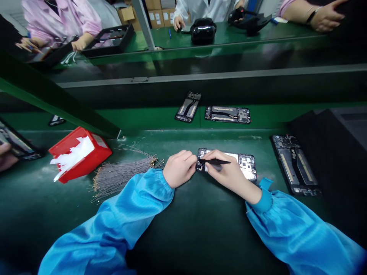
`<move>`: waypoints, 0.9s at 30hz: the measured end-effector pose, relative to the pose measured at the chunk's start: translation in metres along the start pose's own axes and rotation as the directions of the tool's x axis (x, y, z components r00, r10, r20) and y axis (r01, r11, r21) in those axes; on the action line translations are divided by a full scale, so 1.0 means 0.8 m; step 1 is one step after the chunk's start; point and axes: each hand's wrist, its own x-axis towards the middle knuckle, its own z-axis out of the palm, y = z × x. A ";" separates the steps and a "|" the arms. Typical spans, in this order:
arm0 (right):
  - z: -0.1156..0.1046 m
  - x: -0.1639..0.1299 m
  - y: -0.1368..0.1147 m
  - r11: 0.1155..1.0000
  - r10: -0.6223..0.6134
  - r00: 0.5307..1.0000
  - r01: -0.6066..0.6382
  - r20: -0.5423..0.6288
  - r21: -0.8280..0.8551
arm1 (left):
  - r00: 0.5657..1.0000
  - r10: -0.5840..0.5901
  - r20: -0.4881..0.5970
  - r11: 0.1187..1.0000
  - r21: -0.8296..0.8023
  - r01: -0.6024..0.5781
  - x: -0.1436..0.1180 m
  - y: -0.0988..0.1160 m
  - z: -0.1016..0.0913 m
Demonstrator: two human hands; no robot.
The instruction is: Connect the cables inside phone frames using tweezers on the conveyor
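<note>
A phone without its back cover (250, 168) lies lengthwise on the green bench in front of me, its circuit board and inner parts facing up. My right hand (226, 170) reaches over it from the right, holding black tweezers (219, 162) nearly flat, their tips at the phone's left end. At that same end, my left hand (180, 168) is closed, its fingertips pressed together against the phone's edge. Whatever is between those fingertips is hidden. Just left of my left hand, a bundle of thin grey cables (120, 175) with brass-coloured ends spreads beside my blue sleeve.
Two opened phones (189, 107) (228, 114) lie on the ledge ahead. Another opened phone (295, 164) rests at right beside a black panel (329, 152). A red bin (97, 154) with white paper stands left, under a green post (57, 103). Co-workers sit across the bench; another hand (4, 156) holds a phone at far left.
</note>
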 end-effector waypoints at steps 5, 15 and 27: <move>0.002 0.001 -0.007 0.990 -0.095 0.993 0.101 0.066 -0.099 | 1.000 -0.002 0.003 1.000 -0.002 0.002 0.002 0.002 -0.003; -0.017 -0.007 0.001 0.992 -0.100 0.992 0.094 -0.073 -0.085 | 0.999 0.010 0.038 0.990 -0.140 -0.005 -0.003 -0.005 -0.014; -0.078 -0.077 0.034 0.883 0.246 0.909 -0.353 -0.336 -0.309 | 0.909 0.403 0.108 0.903 0.112 -0.414 -0.004 0.024 -0.016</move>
